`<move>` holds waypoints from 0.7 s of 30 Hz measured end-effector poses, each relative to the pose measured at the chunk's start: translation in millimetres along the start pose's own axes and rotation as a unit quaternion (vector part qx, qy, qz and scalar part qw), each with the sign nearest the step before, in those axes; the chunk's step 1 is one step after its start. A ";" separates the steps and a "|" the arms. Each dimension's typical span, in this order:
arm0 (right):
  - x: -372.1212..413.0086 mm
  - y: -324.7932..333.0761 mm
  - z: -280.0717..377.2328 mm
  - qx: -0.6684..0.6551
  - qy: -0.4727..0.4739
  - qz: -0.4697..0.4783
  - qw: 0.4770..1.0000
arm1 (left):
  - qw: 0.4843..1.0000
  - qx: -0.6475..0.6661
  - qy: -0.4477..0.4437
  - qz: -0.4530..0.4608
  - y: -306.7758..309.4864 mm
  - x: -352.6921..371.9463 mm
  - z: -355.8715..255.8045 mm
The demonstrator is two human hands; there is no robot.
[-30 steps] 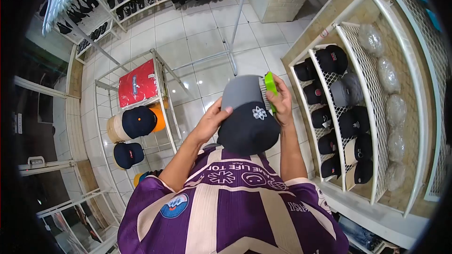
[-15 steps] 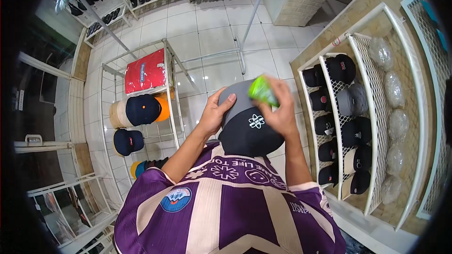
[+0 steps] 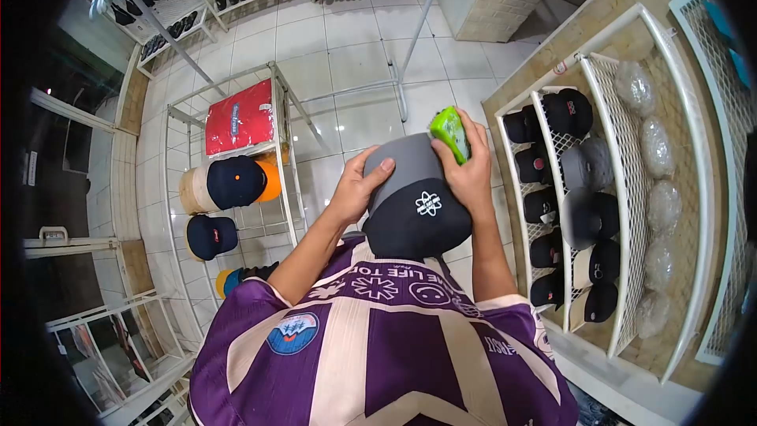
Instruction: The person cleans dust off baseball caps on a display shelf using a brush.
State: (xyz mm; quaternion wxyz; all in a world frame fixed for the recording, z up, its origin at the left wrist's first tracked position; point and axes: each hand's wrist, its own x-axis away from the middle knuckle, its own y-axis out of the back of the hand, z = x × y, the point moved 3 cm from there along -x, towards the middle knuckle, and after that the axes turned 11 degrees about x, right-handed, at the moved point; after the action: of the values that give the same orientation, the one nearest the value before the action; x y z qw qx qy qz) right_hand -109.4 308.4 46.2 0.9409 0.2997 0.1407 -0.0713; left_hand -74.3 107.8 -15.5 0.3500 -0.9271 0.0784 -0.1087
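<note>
A cap [image 3: 410, 229] with a grey brim and a black crown, a white flower-like emblem on its front, is in front of my chest. My left hand [image 3: 359, 185] grips the left side of the brim, thumb on top. In my right hand [image 3: 471, 170] is a bright green brush [image 3: 451, 134], its bristles facing left. The brush is at the right edge of the brim, raised off its top surface. The lower part of my right hand is close against the cap's right side.
At the left, a white wire rack [image 3: 177, 114] holds a red packaged garment [image 3: 240, 120] and several caps. White mesh shelves [image 3: 615, 268] with caps and clear plastic-wrapped items stand at the right. A metal pole [image 3: 418, 24] rises from the tiled floor ahead.
My right hand has shifted slightly right with the green brush, from over the brim to its edge. My left hand keeps its hold on the cap.
</note>
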 end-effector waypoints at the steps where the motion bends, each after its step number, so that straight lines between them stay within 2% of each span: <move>1: 5.7 1.4 8.1 0.016 0.072 0.034 0.997 | 1.000 0.008 0.000 -0.014 -0.9 1.7 0.3; 2: 13.2 2.8 17.0 0.032 0.143 0.069 0.987 | 0.999 0.015 0.001 -0.030 -0.7 3.7 1.0; 3: 20.5 4.5 30.7 0.040 0.198 0.143 0.969 | 0.999 0.015 0.001 -0.033 1.1 3.9 1.5; 4: 21.4 4.5 33.8 0.042 0.208 0.195 0.958 | 0.999 0.029 0.002 -0.024 3.3 3.0 1.6; 6: 8.1 4.2 12.7 0.004 0.154 0.099 0.983 | 0.999 0.040 0.006 -0.010 4.5 2.0 -1.8; 7: 3.2 4.3 0.3 -0.018 0.054 0.034 0.998 | 0.999 0.045 -0.004 -0.020 3.8 1.6 -5.9; 8: 6.3 4.5 -3.5 -0.016 0.055 0.034 0.998 | 0.998 0.051 -0.015 -0.031 2.1 1.4 -9.9; 10: 15.3 4.9 14.5 0.006 0.126 0.062 0.990 | 0.998 0.046 -0.020 -0.036 0.2 0.4 -13.4; 12: 23.8 3.5 27.4 0.003 0.174 0.157 0.972 | 0.999 0.044 -0.013 -0.026 4.7 1.6 -9.4; 15: 5.0 -2.1 -4.8 -0.045 0.027 0.028 0.998 | 0.999 0.047 -0.019 -0.002 2.9 2.1 -9.2; 16: 7.2 -0.3 -5.9 -0.042 0.031 0.026 0.998 | 0.999 0.049 -0.023 0.002 4.2 0.0 -7.2; 18: 18.6 0.5 7.6 -0.011 0.100 0.072 0.992 | 0.999 0.015 -0.041 -0.015 11.6 -0.8 -1.2; 20: 25.4 1.0 27.2 0.019 0.187 0.190 0.964 | 0.999 0.033 -0.021 -0.025 9.3 2.0 -4.4; 21: 21.4 0.5 23.0 -0.002 0.147 0.157 0.977 | 0.999 0.047 -0.002 -0.027 8.7 3.5 -5.9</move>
State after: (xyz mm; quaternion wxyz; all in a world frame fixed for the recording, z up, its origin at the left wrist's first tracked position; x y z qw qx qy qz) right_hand -83.8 294.3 57.9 0.9101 0.3233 0.2287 0.1220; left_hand -73.0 96.8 -16.4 0.3907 -0.9115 0.0477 -0.1194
